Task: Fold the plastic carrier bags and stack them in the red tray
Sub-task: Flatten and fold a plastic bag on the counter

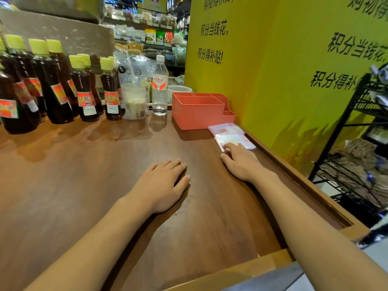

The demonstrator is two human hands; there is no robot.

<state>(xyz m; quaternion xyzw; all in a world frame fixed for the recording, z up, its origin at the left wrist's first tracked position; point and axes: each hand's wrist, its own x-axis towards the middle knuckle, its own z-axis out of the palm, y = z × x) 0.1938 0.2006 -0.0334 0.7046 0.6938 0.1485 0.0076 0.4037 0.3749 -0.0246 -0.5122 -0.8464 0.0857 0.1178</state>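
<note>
I'm looking down on a dark wooden counter (pixel 84 185) with a raised lip, inside a shop, a yellow wall (pixel 283 70) with black Chinese lettering running along its right edge. The red tray (pixel 197 114), a divided organiser, sits against that wall at the far side. Left of the tray I see a clear water bottle (pixel 160 87), then a drink cup wrapped in a plastic bag (pixel 135 91), then a row of dark oil bottles with yellow caps (pixel 63 85). Two folded carrier bags (pixel 231 135) lie flat on the counter just in front of the tray's right corner, one behind the other. My right hand (pixel 241 162) lies flat, fingers straight, fingertips on the nearer folded bag. My left hand (pixel 165 181) rests palm down on bare wood in front of the tray, fingers relaxed and together, holding nothing. A black wire rack (pixel 357 143) stands beyond the counter's right edge.
</note>
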